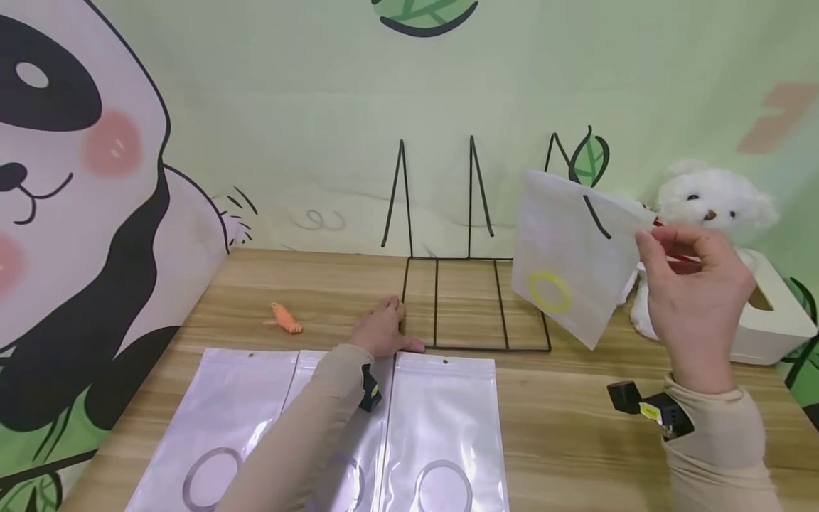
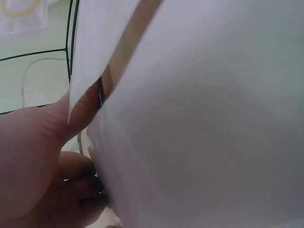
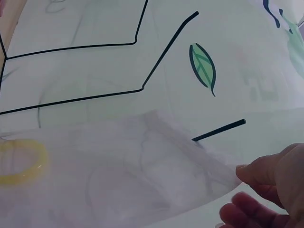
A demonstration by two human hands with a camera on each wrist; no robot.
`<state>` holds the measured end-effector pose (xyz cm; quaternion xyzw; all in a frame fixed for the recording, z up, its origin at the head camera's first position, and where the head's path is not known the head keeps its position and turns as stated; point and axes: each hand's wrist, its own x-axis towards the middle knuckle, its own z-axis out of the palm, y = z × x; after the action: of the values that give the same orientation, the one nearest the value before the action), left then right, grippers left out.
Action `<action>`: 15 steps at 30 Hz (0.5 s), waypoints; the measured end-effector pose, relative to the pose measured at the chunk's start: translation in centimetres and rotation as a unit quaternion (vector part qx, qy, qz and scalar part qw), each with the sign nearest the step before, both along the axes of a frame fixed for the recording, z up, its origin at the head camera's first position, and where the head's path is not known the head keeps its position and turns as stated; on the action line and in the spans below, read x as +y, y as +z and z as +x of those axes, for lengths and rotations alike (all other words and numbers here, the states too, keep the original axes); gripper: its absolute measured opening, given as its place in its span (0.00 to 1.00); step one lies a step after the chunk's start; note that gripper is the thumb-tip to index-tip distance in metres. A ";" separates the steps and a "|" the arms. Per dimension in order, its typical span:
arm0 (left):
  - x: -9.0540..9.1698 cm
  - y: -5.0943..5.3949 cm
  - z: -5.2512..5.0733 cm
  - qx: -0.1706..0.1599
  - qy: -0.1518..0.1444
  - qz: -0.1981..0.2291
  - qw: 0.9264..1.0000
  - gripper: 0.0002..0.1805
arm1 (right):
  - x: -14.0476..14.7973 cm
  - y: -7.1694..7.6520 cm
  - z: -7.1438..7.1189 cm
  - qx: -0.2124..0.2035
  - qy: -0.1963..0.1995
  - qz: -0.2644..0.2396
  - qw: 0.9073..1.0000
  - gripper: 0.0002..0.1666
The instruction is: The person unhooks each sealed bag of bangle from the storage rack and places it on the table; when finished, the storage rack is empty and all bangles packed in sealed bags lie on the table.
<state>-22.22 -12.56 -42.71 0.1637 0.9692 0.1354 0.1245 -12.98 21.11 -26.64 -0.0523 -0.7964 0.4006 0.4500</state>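
My right hand (image 1: pixel 697 299) pinches the upper right corner of a white zip pouch (image 1: pixel 569 227) with a yellow ring showing on it. The pouch hangs tilted at the right hook of a black wire display rack (image 1: pixel 470 258), and the hook's tip pokes out in front of it. In the right wrist view, thumb and finger grip the pouch's (image 3: pixel 118 180) edge. My left hand (image 1: pixel 380 328) holds the rack's front left corner, its thumb along the front bar. In the left wrist view, white film hides part of the left hand's (image 2: pixel 42 156) grip.
Three flat white pouches (image 1: pixel 448 412) with round windows lie in front of the rack, partly under the left forearm. A small orange toy (image 1: pixel 286 318) lies to the left. A white teddy bear (image 1: pixel 713 199) and a white box (image 1: pixel 774 313) stand at right, before a printed backdrop.
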 end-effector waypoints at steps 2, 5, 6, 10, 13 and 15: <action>0.0 0.0 0.0 -0.001 0.002 -0.001 1.000 0.55 | -0.2 0.0 0.0 0.006 0.000 0.008 1.000 0.12; 0.1 0.1 0.1 -0.007 0.005 0.008 1.000 0.55 | -0.4 0.1 0.0 0.008 -0.010 0.014 1.000 0.13; 0.1 0.1 0.2 -0.009 0.007 0.013 1.000 0.55 | -0.4 0.1 0.0 0.007 -0.013 0.014 1.000 0.14; 0.2 0.3 0.3 -0.021 0.015 0.025 0.999 0.55 | -0.4 0.3 0.0 -0.002 -0.008 0.018 1.000 0.17; 0.1 0.3 0.4 -0.022 0.018 0.024 0.999 0.55 | -0.5 0.3 -0.1 -0.017 0.009 0.024 1.000 0.17; 0.1 0.3 0.4 -0.021 0.018 0.023 0.999 0.55 | -0.5 0.3 -0.1 -0.027 0.025 0.013 0.999 0.17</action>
<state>-21.80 -12.42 -42.43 0.1457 0.9660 0.1630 0.1382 -13.13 20.61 -26.33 -0.0376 -0.8146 0.3997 0.4187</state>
